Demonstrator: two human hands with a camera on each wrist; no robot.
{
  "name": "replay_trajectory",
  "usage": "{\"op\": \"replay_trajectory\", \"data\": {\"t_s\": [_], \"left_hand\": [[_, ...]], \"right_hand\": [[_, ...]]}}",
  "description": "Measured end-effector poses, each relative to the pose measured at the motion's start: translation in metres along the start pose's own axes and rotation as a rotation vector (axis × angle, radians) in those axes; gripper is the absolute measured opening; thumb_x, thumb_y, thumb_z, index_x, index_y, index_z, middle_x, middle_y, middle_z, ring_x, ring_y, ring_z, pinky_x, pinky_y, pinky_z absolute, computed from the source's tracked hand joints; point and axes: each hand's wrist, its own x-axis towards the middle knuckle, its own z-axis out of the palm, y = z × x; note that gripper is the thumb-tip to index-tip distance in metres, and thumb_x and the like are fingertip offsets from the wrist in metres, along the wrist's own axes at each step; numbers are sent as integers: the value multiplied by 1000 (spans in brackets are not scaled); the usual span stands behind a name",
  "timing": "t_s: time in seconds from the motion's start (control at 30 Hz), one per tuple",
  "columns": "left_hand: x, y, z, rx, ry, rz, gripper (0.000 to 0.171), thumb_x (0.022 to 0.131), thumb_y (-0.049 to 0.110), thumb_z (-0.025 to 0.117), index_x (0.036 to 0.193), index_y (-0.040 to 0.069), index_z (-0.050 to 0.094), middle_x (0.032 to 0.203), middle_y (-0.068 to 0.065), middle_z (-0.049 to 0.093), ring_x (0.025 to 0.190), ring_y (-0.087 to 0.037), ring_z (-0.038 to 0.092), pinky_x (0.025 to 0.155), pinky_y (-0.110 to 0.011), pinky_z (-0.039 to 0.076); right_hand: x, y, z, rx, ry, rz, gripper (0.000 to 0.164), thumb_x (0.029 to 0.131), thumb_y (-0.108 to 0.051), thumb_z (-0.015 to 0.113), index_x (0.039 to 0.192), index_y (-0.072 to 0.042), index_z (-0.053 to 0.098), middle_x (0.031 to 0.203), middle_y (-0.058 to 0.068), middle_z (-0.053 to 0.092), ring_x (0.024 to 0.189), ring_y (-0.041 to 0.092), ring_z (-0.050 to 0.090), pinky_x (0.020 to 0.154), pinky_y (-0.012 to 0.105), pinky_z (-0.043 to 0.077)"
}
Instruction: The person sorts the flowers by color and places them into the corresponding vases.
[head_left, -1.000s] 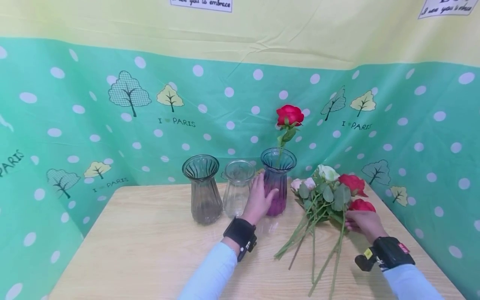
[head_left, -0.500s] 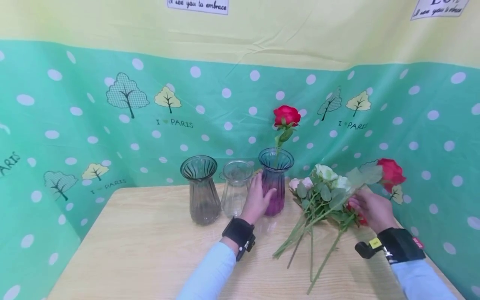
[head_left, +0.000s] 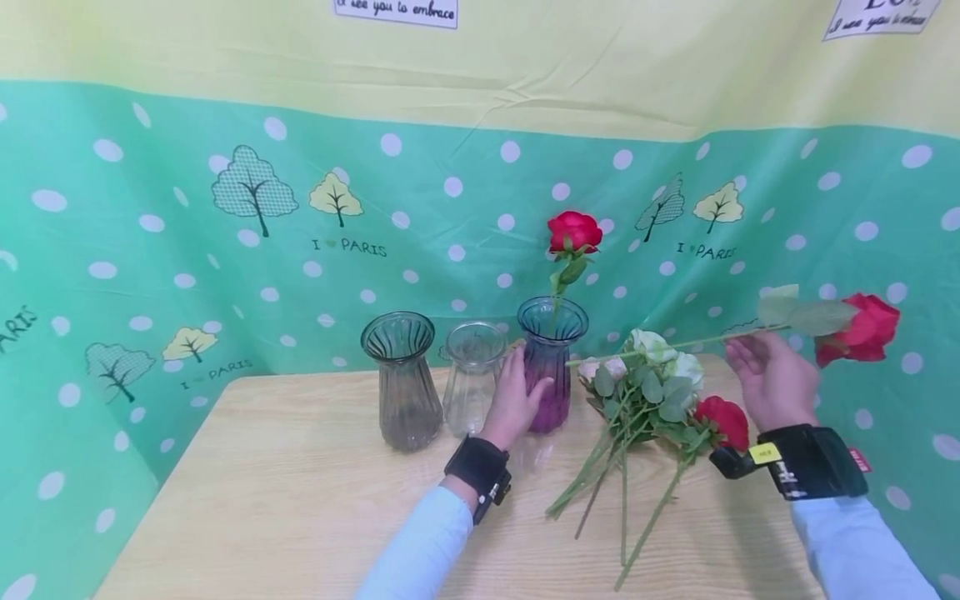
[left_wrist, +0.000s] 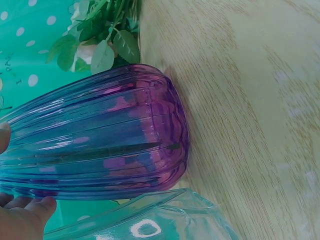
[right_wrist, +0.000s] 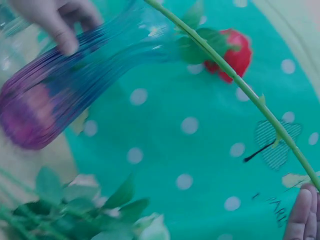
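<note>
My left hand [head_left: 516,398] holds a ribbed glass vase [head_left: 552,367], blue at the top and purple below, thumb on one side and fingers on the other. One red rose [head_left: 574,231] stands in that vase, its stem end seen through the glass in the left wrist view. To the right, my right hand [head_left: 776,375] pinches the stem of another red rose [head_left: 862,329]. This stem [right_wrist: 227,67] lies nearly level, its bloom to the right and its cut end near the vase. Below it lies a pile of roses with white blooms [head_left: 651,345] and a red bloom [head_left: 723,421].
A grey glass vase [head_left: 408,387] and a clear glass vase [head_left: 468,379] stand left of the blue-purple one on the wooden table [head_left: 300,492]. A patterned green and yellow cloth [head_left: 450,208] hangs behind. Loose stems [head_left: 588,479] spread toward the table's front.
My right hand has drawn a red rose out of the pile, up and to the right, and its stem has swung from pointing forward-down to nearly level. My left hand stays on the vase.
</note>
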Motion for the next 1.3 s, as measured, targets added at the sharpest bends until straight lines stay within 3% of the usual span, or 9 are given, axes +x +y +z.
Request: {"op": "replay_trajectory", "data": {"t_s": [0.2, 0.47, 0.67, 0.9, 1.3], "left_hand": [[0, 2, -2, 3, -7, 4, 69, 92, 29, 57, 143, -4, 26, 142, -23, 38, 133, -34, 37, 112, -42, 35], [0, 1, -3, 6, -7, 4, 69, 92, 30, 57, 143, -5, 26, 143, -22, 38, 133, -34, 38, 112, -43, 36], [0, 1, -3, 5, -7, 5, 69, 92, 30, 58, 143, -5, 27, 143, -23, 38, 133, -34, 37, 112, -43, 36], [2, 2, -4, 0, 3, 17, 67, 92, 28, 59, 142, -6, 28, 141, -23, 40, 132, -34, 39, 111, -43, 37], [3, 1, -4, 7, 6, 20, 68, 92, 29, 58, 142, -6, 28, 141, -23, 40, 131, -34, 39, 111, -43, 37]], "right_hand": [[5, -4, 16, 79, 116, -68, 15, 85, 0, 64, 99, -2, 60, 87, 10, 65, 86, 22, 61, 80, 27, 57], [6, 7, 36, -1, 249, -182, 25, 79, -4, 72, 102, -4, 63, 90, 9, 69, 83, 20, 64, 75, 25, 58], [8, 10, 45, -28, 217, -245, 27, 78, -3, 73, 103, -1, 62, 89, 11, 69, 76, 21, 63, 71, 26, 59], [14, 13, 64, -84, 179, -303, 17, 81, -1, 70, 95, 3, 61, 79, 13, 69, 69, 22, 65, 69, 27, 60], [19, 29, 85, -304, 100, -401, 3, 85, 1, 63, 87, 2, 61, 70, 10, 68, 61, 17, 67, 65, 24, 60]]}}
